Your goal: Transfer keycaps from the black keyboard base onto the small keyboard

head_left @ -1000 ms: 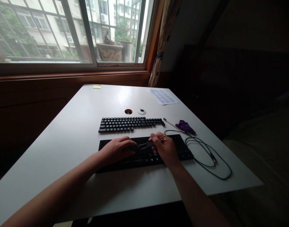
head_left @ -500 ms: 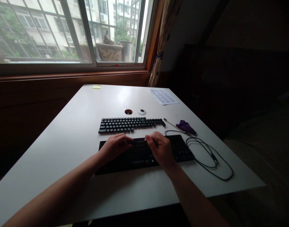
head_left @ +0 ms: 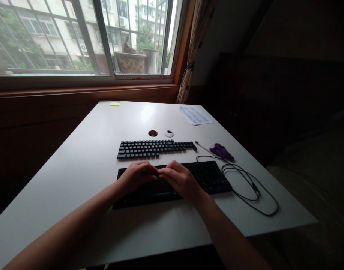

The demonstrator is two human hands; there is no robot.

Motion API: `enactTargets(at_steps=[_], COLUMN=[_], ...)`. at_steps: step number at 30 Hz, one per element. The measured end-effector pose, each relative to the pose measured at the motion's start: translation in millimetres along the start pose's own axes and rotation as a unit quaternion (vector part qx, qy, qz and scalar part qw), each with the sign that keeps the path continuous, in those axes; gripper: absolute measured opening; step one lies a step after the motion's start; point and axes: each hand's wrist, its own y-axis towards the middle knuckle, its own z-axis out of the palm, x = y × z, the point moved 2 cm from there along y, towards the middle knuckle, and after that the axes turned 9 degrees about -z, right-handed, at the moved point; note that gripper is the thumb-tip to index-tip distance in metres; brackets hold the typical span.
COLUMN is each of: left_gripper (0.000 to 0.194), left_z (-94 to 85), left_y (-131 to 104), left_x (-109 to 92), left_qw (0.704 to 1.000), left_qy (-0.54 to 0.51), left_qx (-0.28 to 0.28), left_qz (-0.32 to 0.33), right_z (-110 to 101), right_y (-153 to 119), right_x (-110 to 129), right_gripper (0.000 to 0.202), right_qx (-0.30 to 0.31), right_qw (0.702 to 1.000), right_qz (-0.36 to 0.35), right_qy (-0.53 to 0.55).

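Note:
A black keyboard [head_left: 214, 183] lies across the front of the desk, its deck dark and largely covered by my hands. My left hand [head_left: 138, 175] hovers over its left half, thumb and fingers pinched together around something small and dark. My right hand [head_left: 183, 182] meets it fingertip to fingertip above the middle of the keyboard, its thumb and fingers also closed. What sits between the fingertips is too small and dark to name. Just behind the keyboard, rows of loose black keycaps [head_left: 143, 148] are laid out in keyboard order.
A coiled black cable [head_left: 269, 215] runs from the keyboard to the right. A thin brush [head_left: 205, 149] and a crumpled purple cloth [head_left: 221, 151] lie behind it. Printed sheets [head_left: 196, 115], a yellow sticky note [head_left: 115, 103] and two cable holes [head_left: 153, 133] are farther back on the white desk [head_left: 76, 165].
My right hand has moved left and its fingertips now meet those of my left hand. A thin shiny piece seen between the hands earlier no longer shows. My left hand has barely moved.

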Motion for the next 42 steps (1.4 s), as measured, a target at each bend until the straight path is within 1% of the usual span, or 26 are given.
enactTargets(at_steps=[6,10,15,18,21,24,25,28,32,35,38,42], left_gripper=[0.02,0.02,0.018,0.017,0.02,0.019,0.018,0.012,0.01,0.012,0.014,0.016], left_z=[0.3,0.5,1.0,0.8,0.9,2.4,3.0,3.5,1.8,1.7,2.8,3.5], left_y=[1,0,-1,0,1,2,2,2,1,1,1,1], left_x=[2,3,3,2,4,7,8,9,6,6,7,8], left_qw=[1.0,1.0,1.0,1.0,0.999,0.998,0.997,0.997,0.998,0.998,0.998,0.997], left_qy=[0.006,0.012,0.015,0.014,0.018,0.035,0.042,0.057,0.056,0.055,0.061,0.07], left_qx=[0.005,0.004,0.002,-0.007,-0.034,-0.042,-0.038,-0.029,-0.025,-0.022,-0.018,-0.012], left_qz=[-0.005,-0.008,-0.012,-0.015,-0.027,-0.041,-0.043,-0.037,-0.025,-0.02,-0.015,-0.008], right_z=[3,4,4,0,-7,-13,-14,-9,3,9,11,11], right_y=[-4,-3,-1,2,7,16,19,26,31,31,31,31], right_x=[-3,-2,0,0,-7,-24,-31,-51,-68,-73,-75,-74], right_gripper=[0.023,0.022,0.019,0.019,0.017,0.012,0.01,0.007,0.009,0.012,0.016,0.018], right_qx=[-0.004,0.001,0.02,0.034,0.037,0.031,0.038,0.088,0.143,0.172,0.196,0.209], right_qw=[1.0,1.0,0.999,0.998,0.997,0.991,0.988,0.974,0.954,0.94,0.927,0.917], right_qz=[0.002,0.008,0.019,0.024,0.039,0.096,0.119,0.167,0.197,0.215,0.24,0.253], right_qy=[0.007,-0.009,-0.028,-0.036,-0.057,-0.087,-0.095,-0.128,-0.177,-0.2,-0.212,-0.228])
